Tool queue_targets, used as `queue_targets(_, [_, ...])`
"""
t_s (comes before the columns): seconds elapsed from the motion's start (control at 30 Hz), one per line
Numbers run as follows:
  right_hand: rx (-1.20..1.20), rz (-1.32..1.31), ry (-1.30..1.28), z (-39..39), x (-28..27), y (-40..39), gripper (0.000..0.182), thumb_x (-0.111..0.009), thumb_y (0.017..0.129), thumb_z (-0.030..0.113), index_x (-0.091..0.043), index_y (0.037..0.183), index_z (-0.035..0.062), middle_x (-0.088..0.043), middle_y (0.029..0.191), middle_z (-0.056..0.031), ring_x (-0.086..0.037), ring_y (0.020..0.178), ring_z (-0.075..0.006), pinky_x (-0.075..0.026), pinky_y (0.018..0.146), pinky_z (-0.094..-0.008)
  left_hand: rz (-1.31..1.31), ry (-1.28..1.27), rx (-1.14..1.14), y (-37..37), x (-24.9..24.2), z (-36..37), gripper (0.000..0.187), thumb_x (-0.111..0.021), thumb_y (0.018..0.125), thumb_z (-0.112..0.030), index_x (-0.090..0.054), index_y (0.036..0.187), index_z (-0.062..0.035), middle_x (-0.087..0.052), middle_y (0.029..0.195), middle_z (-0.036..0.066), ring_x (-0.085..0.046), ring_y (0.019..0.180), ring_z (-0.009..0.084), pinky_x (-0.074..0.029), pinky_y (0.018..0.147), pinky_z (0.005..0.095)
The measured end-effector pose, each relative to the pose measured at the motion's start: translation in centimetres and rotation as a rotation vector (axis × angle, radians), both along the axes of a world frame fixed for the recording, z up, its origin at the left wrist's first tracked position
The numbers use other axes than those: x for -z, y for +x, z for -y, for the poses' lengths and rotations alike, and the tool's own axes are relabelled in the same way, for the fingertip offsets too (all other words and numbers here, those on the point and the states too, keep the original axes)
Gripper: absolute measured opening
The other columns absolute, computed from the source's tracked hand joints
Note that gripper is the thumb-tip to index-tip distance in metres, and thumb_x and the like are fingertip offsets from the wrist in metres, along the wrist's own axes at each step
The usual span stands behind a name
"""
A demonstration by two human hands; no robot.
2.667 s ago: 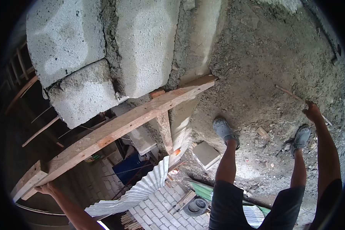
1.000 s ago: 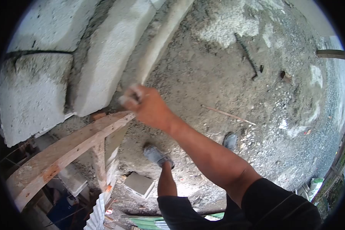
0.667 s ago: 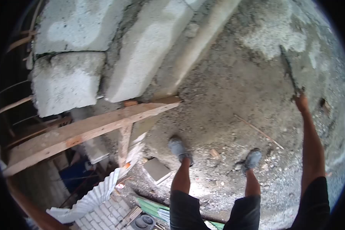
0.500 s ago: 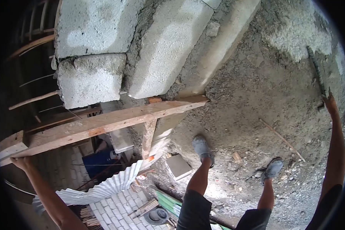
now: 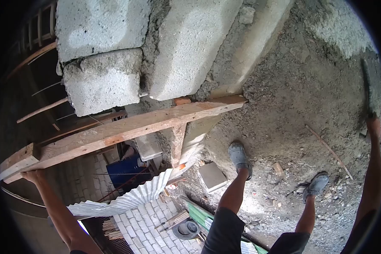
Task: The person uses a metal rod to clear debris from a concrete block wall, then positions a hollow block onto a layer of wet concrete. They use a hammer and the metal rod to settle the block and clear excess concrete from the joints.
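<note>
My left hand point(image 5: 31, 175) closes around the underside of a long wooden beam point(image 5: 114, 134) near its left end, where a short block point(image 5: 20, 162) sits on it. The beam runs up to the right, to the foot of the mortar-covered surface point(image 5: 300, 89). At the right edge, my right hand point(image 5: 373, 124) is closed on a long flat grey tool point(image 5: 366, 80), smeared with mortar and lying against that surface. Its grip is mostly hidden by my fingers.
Concrete blocks point(image 5: 103, 82) with mortar joints rise above the beam. My shoes point(image 5: 240, 157) stand on rubble and mortar, with a thin stick point(image 5: 328, 149) close by. Below are a square block point(image 5: 212, 176), corrugated metal point(image 5: 127, 199), a brick floor point(image 5: 144, 224) and a dark bucket point(image 5: 186, 229).
My view has shifted, so the beam and my feet sit farther right. My right hand and the flat tool have moved right along the mortar surface. The left hand stays on the beam.
</note>
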State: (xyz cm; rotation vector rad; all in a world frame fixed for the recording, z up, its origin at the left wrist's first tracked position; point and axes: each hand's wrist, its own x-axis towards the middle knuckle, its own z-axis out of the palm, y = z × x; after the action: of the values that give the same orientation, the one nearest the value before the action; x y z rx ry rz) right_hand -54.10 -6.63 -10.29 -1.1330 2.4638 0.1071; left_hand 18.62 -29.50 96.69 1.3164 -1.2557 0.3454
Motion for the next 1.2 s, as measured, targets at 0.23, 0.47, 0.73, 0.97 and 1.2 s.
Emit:
queue_targets(0.23, [0.445, 1.181, -0.273, -16.1, -14.4, 14.3, 0.022, -0.058, 0.085, 0.024, -0.06, 0.09, 0.0033, -0.058, 0.076, -0.0028, -0.054, 0.07, -0.0135, -0.043, 0.061, -0.0322, 0.041, 0.058, 0.085, 1.5, -1.8, -0.3, 0.064, -0.033, 0.097, -0.051, -0.045, 0.142, -0.0072, -0.05, 0.142, 0.015, -0.048, 0.131, 0.0355, -0.036, 0.113, 0.0537])
queue_targets(0.47, [0.855, 1.299, -0.04, -21.7, -39.4, 27.6, 0.027, -0.063, 0.09, 0.021, -0.054, 0.068, 0.0087, -0.051, 0.054, -0.0033, -0.052, 0.046, -0.0163, -0.043, 0.047, -0.0311, -0.015, 0.046, 0.228, -3.6, 3.5, 0.4, 0.058, -0.035, 0.1, -0.042, -0.045, 0.14, -0.0009, -0.049, 0.141, 0.017, -0.046, 0.133, 0.0351, -0.035, 0.114, 0.051])
queue_targets(0.73, [0.099, 1.149, 0.179, -20.4, -49.8, 28.0, 0.025, -0.075, 0.08, 0.014, -0.058, 0.065, 0.0047, -0.055, 0.058, -0.0002, -0.046, 0.051, -0.0077, -0.037, 0.046, -0.0295, -0.147, -0.198, 0.481, 6.3, -2.7, 1.8, 0.05, -0.05, 0.101, -0.03, -0.049, 0.131, 0.0094, -0.06, 0.123, 0.014, -0.058, 0.113, 0.0289, -0.046, 0.102, 0.0358])
queue_targets(0.97, [-0.595, 1.113, 0.138, -10.1, -60.1, 38.6, 0.027, -0.082, 0.076, 0.018, -0.065, 0.09, 0.0009, -0.063, 0.071, -0.0027, -0.056, 0.067, -0.0102, -0.049, 0.062, -0.0324, -0.206, -0.174, 0.372, 0.2, -1.1, -4.0, 0.092, -0.052, 0.089, -0.071, -0.06, 0.118, 0.0157, -0.066, 0.115, 0.026, -0.064, 0.107, 0.0317, -0.047, 0.092, 0.0385])
queue_targets(1.2, [-0.087, 2.021, 0.55, -1.0, -70.3, 58.4, 0.055, -0.077, 0.085, 0.027, -0.052, 0.129, 0.0044, -0.059, 0.124, -0.0122, -0.055, 0.114, -0.0194, -0.043, 0.098, -0.0369, -0.452, -0.253, 0.434, 3.1, -0.6, -2.5, 0.068, -0.077, 0.081, -0.027, -0.041, 0.121, 0.0137, -0.054, 0.114, 0.033, -0.055, 0.107, 0.0464, -0.043, 0.096, 0.0484])
